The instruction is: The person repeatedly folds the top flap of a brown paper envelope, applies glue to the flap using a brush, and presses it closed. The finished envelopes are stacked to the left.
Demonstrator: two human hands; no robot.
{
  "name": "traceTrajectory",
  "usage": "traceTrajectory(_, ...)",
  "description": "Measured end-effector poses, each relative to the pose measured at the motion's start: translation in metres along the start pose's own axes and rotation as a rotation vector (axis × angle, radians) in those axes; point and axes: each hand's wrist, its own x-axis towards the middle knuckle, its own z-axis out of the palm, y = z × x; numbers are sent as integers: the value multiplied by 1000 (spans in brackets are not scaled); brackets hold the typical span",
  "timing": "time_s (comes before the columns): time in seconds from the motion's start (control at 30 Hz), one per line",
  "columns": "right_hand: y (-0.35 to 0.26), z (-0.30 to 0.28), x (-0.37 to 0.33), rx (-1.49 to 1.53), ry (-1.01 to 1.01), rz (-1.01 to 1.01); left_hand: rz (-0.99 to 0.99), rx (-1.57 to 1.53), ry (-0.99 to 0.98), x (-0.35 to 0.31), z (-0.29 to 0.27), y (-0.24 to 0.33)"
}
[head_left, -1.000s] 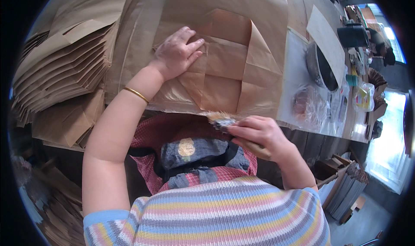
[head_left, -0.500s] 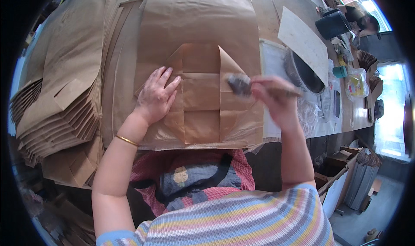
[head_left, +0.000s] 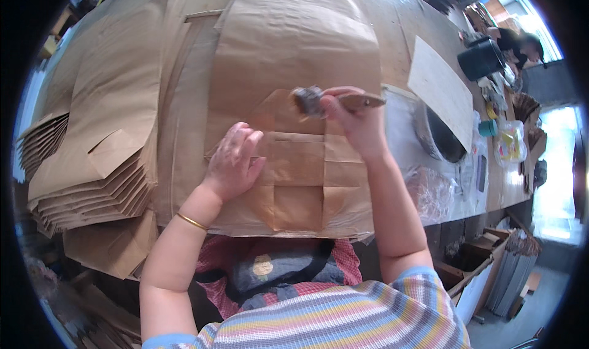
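A brown paper bag (head_left: 299,158) lies on the table in front of me, its near end folded into a creased, flattened bottom. My left hand (head_left: 233,162) rests on the left side of that folded end, fingers stretched out and nothing in them. In my right hand (head_left: 357,123) is a brush (head_left: 308,102), gripped by its wooden handle. Its dark, wet-looking bristles point left over the far flap of the fold; the blur hides whether they touch the paper.
Stacked brown paper bags (head_left: 92,177) fan out at the left. To the right, a pale board (head_left: 438,88) leans over a dark basin (head_left: 440,137), beside crumpled clear plastic (head_left: 432,192). A black bucket (head_left: 480,59) stands farther back, near another person (head_left: 521,45).
My right hand has swept the brush leftward and away from me, from the right flap to the far flap. The left hand stays beside the fold. The whole view has shifted slightly.
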Motion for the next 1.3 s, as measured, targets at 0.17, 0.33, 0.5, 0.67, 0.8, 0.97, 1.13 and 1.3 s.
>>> traceTrajectory(0.17, 17, 60, 9, -164, -156, 141, -11, 30, -9, 0, -5, -2)
traceTrajectory(0.33, 0, 53, 29, -605, -89, 61, 19, 56, 13, 1, -4, -3)
traceTrajectory(0.5, -29, -9, -33, -140, -52, -195, -7, 70, -16, 5, 2, -1)
traceTrajectory(0.67, -52, -136, -120, -989, 10, -378, 32, 160, 0, -4, 6, -7)
traceTrajectory(0.8, -32, -251, -163, -1412, -32, -478, 1, 103, -41, -3, 13, -2)
traceTrajectory(0.97, -48, -197, -157, -1250, -234, -319, -90, 64, -222, 21, -22, -7)
traceTrajectory(1.13, 33, -80, -75, -779, -157, -221, -507, -158, -234, 70, -32, -25)
traceTrajectory(1.3, 21, -77, 7, -775, -584, 350, -426, 69, -560, 81, -44, -35)
